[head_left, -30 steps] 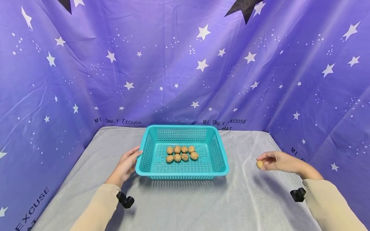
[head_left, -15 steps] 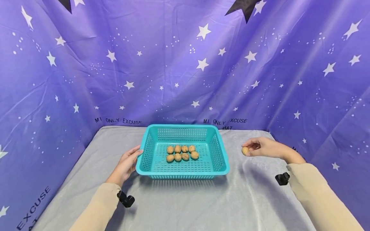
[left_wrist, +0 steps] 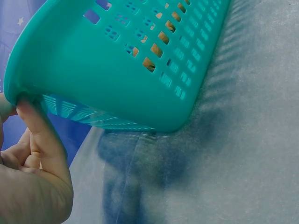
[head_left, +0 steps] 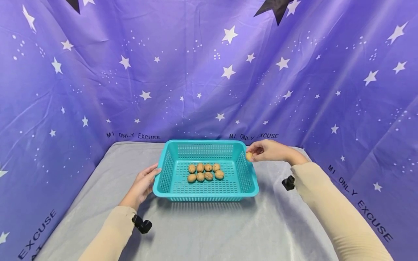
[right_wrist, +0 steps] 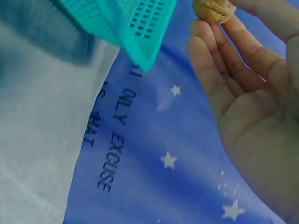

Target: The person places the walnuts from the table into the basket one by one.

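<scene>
A turquoise plastic basket (head_left: 205, 194) stands on the cloth-covered table, with several walnuts (head_left: 208, 176) in two rows on its floor. My left hand (head_left: 142, 185) grips the basket's left rim; in the left wrist view, a digit of that left hand (left_wrist: 44, 135) presses up under the rim. At the basket's right rim, my right hand (head_left: 269, 150) pinches a single walnut (head_left: 249, 156) between thumb and fingertips. The right wrist view shows this walnut (right_wrist: 213, 10) held clear of the basket, though the frame's top edge cuts it off.
Grey cloth (head_left: 209, 232) covers the table. A purple curtain (head_left: 196, 72) with white stars hangs close behind it and along both sides. Each sleeve cuff carries a small black device, one on the left (head_left: 142, 224) and one on the right (head_left: 289, 183).
My right hand has carried its walnut leftward and away from me, from the right side of the table to the basket's right rim. My left hand and the basket have stayed put.
</scene>
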`<state>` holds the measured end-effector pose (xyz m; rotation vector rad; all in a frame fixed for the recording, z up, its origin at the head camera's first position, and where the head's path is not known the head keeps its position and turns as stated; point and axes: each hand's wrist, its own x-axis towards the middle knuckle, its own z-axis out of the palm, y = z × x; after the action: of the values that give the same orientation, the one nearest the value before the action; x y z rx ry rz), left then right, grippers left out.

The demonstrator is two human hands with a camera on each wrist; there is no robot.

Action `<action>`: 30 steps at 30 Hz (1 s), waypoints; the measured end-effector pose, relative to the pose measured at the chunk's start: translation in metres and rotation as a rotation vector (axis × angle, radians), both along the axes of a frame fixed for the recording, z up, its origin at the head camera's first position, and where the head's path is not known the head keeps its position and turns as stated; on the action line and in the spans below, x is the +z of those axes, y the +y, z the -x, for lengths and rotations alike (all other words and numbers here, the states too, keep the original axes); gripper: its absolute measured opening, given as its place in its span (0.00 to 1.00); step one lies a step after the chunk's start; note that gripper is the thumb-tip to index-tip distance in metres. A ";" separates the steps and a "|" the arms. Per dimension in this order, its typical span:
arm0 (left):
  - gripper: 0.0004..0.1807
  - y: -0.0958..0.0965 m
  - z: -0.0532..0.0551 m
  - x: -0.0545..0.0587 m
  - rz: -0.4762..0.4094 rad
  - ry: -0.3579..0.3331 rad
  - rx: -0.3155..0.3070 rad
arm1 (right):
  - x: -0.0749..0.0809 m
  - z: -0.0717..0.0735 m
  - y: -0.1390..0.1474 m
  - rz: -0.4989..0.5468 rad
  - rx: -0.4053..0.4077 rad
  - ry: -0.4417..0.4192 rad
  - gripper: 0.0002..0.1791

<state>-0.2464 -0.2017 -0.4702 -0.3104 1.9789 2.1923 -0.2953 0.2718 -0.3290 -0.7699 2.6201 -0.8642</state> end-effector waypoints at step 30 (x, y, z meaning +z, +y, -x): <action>0.35 0.001 -0.001 0.003 -0.006 -0.008 0.010 | -0.054 0.045 -0.094 -0.244 -0.089 -0.151 0.19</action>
<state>-0.2454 -0.2005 -0.4671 -0.3282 1.9708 2.1992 -0.3400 0.1780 -0.3828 -0.5073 2.5770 -0.5842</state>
